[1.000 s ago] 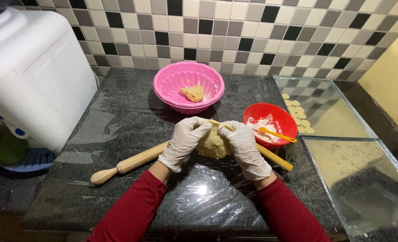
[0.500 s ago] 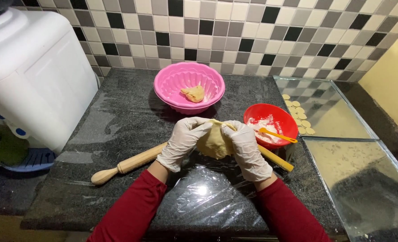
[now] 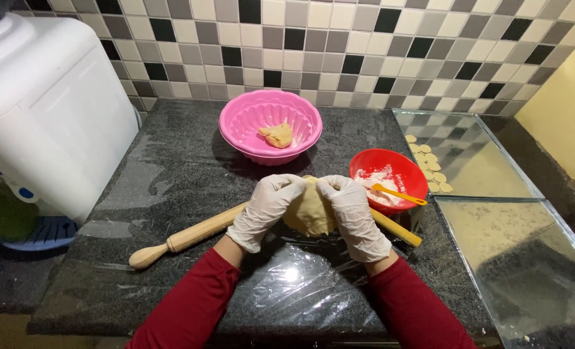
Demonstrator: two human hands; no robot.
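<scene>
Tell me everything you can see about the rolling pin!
The rolling pin looks like pale, smooth wood: a long round bar with a rounded knob handle at its left end. It lies flat and slanted on the dark speckled counter, rising toward the right. Its middle is hidden behind the gloved left hand, the dough and the right hand. A yellower end pokes out beside the red bowl. Whether the hands touch it cannot be told.

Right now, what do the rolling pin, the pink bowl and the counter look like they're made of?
The rolling pin looks like pale unfinished wood: matte, with a turned knob handle. The pink bowl seems to be moulded plastic or silicone, given its uniform colour, fluted walls and soft sheen. The counter appears to be polished dark granite: speckled grey-black, faintly reflective.
</scene>
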